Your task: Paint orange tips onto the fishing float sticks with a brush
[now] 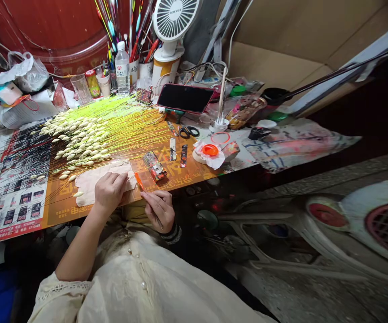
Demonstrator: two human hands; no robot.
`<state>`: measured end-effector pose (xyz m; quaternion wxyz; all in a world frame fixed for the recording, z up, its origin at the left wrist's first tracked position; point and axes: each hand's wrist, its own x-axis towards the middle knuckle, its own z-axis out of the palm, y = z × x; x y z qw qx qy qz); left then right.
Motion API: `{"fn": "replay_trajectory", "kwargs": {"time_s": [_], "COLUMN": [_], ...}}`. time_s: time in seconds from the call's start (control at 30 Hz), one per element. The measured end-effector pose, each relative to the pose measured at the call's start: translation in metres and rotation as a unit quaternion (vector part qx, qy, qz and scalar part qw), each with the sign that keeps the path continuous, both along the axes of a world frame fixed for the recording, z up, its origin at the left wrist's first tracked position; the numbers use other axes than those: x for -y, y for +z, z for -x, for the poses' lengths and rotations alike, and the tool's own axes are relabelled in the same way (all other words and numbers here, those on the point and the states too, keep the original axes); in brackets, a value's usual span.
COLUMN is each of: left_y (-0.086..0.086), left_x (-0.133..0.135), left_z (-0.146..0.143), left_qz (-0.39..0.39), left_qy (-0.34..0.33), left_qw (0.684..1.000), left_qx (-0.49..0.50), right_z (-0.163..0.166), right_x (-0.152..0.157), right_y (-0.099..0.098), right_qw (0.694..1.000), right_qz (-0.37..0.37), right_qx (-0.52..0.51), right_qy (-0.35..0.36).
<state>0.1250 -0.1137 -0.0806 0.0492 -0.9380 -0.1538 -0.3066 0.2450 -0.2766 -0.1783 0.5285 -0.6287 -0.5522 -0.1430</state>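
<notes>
My left hand (110, 192) rests with curled fingers on a pale cream pad (94, 186), and I cannot tell whether it holds anything thin. My right hand (159, 211) pinches a slim orange stick (139, 181) just beyond the pad's right edge. Behind the pad lies a dense spread of white, seed-shaped fishing floats (79, 139) on long yellow-green stems (129, 121). A few loose white floats lie near the pad. A patterned packet (154, 166) sits to the right of my right hand, on the orange printed paper (176, 172) covering the table.
Black-handled scissors (189, 132), a phone (185, 98), an orange lid on white tissue (210, 150), a water bottle (122, 69), a small fan (175, 18) and jars of sticks crowd the table's back. A white and red plastic object (348, 220) sits low at right, beyond the table's edge.
</notes>
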Motion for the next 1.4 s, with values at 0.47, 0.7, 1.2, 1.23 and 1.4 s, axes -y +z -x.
{"fn": "replay_trajectory", "kwargs": {"time_s": [0.47,0.7,1.2,1.23,1.4], "left_y": [0.013,0.015,0.010,0.010,0.009], "left_x": [0.005,0.007,0.004,0.004,0.004], "left_z": [0.029,0.064,0.072,0.071,0.072], "left_qz": [-0.040,-0.038,-0.042,-0.043,-0.038], "left_qy": [0.054,0.097,0.103,0.102,0.104], "left_qw": [0.998,0.994,0.993,0.993,0.993], "left_qx": [-0.010,0.024,0.044,0.044,0.045], "right_z": [0.005,0.014,0.019,0.019,0.020], "right_x": [-0.002,-0.007,-0.010,-0.010,-0.010], "right_y": [0.025,0.020,0.020,0.021,0.022], "right_qw": [0.995,0.994,0.996,0.996,0.997], "right_qz": [-0.064,-0.067,-0.040,-0.039,-0.034], "right_qx": [0.066,0.060,0.071,0.072,0.068], "right_qy": [0.024,0.055,0.023,0.022,0.028]}}
